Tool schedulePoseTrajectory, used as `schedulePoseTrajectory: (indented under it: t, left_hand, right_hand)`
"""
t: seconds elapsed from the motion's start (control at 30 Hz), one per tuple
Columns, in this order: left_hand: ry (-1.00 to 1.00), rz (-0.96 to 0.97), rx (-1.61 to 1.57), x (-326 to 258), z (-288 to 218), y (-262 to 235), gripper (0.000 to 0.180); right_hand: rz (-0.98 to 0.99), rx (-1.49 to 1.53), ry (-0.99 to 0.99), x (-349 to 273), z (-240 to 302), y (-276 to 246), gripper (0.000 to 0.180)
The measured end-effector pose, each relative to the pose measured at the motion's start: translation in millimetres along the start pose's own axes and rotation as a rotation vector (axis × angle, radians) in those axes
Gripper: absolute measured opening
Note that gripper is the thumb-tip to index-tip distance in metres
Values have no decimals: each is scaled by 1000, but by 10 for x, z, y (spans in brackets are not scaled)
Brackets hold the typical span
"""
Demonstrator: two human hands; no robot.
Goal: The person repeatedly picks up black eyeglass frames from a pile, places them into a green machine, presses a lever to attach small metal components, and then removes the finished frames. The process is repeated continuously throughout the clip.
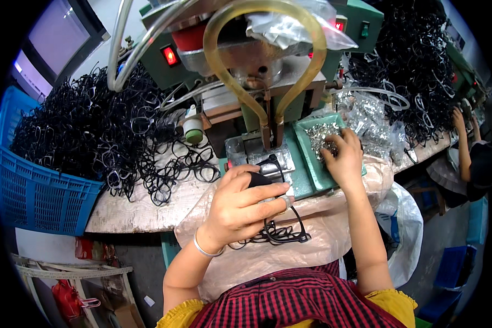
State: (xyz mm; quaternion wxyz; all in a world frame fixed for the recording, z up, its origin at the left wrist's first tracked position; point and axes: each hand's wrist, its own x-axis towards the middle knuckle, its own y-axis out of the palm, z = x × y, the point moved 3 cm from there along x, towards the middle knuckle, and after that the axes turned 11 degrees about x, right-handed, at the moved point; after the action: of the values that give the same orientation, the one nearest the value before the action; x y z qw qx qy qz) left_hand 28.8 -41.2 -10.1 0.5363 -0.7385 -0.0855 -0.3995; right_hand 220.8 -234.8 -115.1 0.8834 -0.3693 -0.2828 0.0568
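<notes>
My left hand (240, 205) is closed around a black eyeglass frame (269, 165), holding it up against the metal plate (251, 150) under the machine's head. A silver bangle sits on that wrist. My right hand (341, 156) reaches into a green tray (306, 147) of small shiny metal parts (320, 134), fingertips down among them. Several more black frames (276, 232) lie in my lap on a sheet of clear plastic (246, 257).
A green press machine (257, 60) with yellowish hoses stands ahead. A blue basket (33, 186) heaped with black frames is at left, loose frames (175, 164) spill on the bench. Bags of metal parts (369, 117) lie right. Another person's arm (464, 147) works at far right.
</notes>
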Motion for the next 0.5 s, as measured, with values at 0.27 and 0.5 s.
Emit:
schedulePoseTrajectory:
  t: [0.27, 0.5]
  left_hand:
    - [-20, -53, -90, -54, 7, 1, 25]
    - [-338, -344, 690, -1097, -327, -698, 7]
  right_hand:
    - [-119, 19, -173, 39, 5, 21, 11]
    - [-119, 482, 55, -138, -193, -105, 19]
